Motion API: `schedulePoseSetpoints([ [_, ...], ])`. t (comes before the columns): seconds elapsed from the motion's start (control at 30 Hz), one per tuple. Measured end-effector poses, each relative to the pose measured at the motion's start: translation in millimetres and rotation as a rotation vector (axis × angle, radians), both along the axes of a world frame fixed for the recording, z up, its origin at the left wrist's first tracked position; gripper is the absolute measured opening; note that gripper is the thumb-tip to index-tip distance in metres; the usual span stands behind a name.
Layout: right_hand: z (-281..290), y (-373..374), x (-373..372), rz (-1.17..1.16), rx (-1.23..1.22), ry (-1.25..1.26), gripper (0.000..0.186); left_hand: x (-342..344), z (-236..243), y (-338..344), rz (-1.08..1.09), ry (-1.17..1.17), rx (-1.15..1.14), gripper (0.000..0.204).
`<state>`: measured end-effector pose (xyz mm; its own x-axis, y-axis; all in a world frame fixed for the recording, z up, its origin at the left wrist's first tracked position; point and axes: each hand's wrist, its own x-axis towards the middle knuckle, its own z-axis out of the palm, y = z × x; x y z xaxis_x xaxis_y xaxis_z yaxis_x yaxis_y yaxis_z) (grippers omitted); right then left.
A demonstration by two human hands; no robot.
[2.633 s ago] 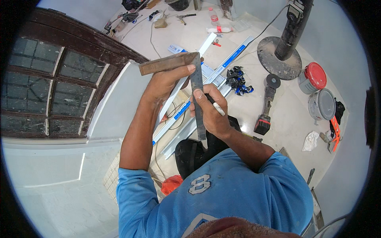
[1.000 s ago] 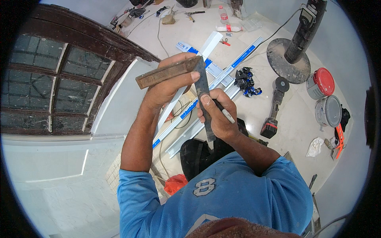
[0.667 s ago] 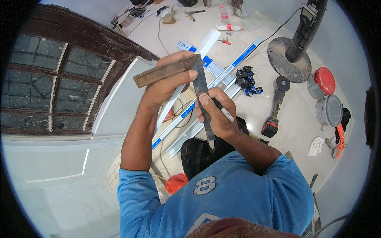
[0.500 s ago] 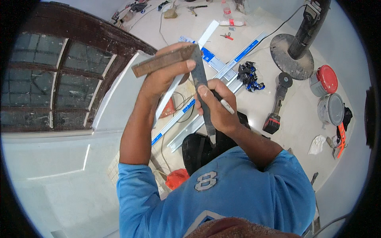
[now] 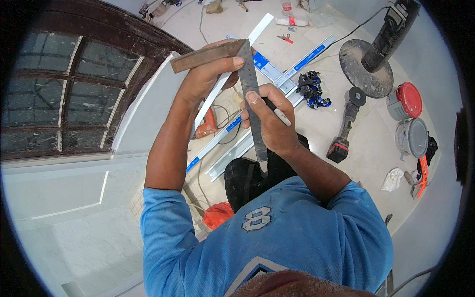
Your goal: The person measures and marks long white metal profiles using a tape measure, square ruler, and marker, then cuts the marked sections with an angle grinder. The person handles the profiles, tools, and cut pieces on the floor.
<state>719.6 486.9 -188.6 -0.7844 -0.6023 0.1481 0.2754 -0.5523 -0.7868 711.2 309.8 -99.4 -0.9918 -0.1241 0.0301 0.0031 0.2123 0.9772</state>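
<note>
My left hand (image 5: 210, 76) is closed around the wooden stock of a try square (image 5: 205, 57) and a narrow white strip (image 5: 260, 27) lying behind it. The strip slants from lower left to upper right, crossing under the square's corner. The square's dark metal blade runs down toward my body. My right hand (image 5: 278, 131) pinches that blade between thumb and fingers. A black marker pen with a white end (image 5: 282, 116) is also tucked in my right hand. Some fingers of both hands are hidden behind the square.
On the floor lie metal profiles with blue film (image 5: 225, 136), crumpled dark plastic (image 5: 311, 90), a cordless angle grinder (image 5: 348, 123) and an orange-red power tool (image 5: 207, 123). Buckets (image 5: 411, 136) stand right, near a round-based black post (image 5: 363, 69). A dark-framed window (image 5: 74, 94) is left.
The try square and white strip have shifted slightly upward in the picture with my hands. Both grips look the same.
</note>
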Motion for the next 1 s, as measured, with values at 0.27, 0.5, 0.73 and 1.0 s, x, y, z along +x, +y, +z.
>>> schedulePoseSetpoints([
  [0.27,0,-3,-1,0.004,0.028,-0.013,0.016,0,-6,-2,0.077,0.0,0.013,0.051],
  [0.5,-7,-2,-1,-0.033,0.087,0.033,0.022,1,-12,-9,0.083,-0.011,0.005,0.051],
  [0.73,-21,3,-10,-0.36,0.191,0.287,0.032,3,-5,-12,0.052,-0.062,0.034,0.051],
  [1.0,-7,13,-27,-0.602,0.165,0.668,0.031,1,-10,-16,-0.023,-0.073,0.071,0.043],
])
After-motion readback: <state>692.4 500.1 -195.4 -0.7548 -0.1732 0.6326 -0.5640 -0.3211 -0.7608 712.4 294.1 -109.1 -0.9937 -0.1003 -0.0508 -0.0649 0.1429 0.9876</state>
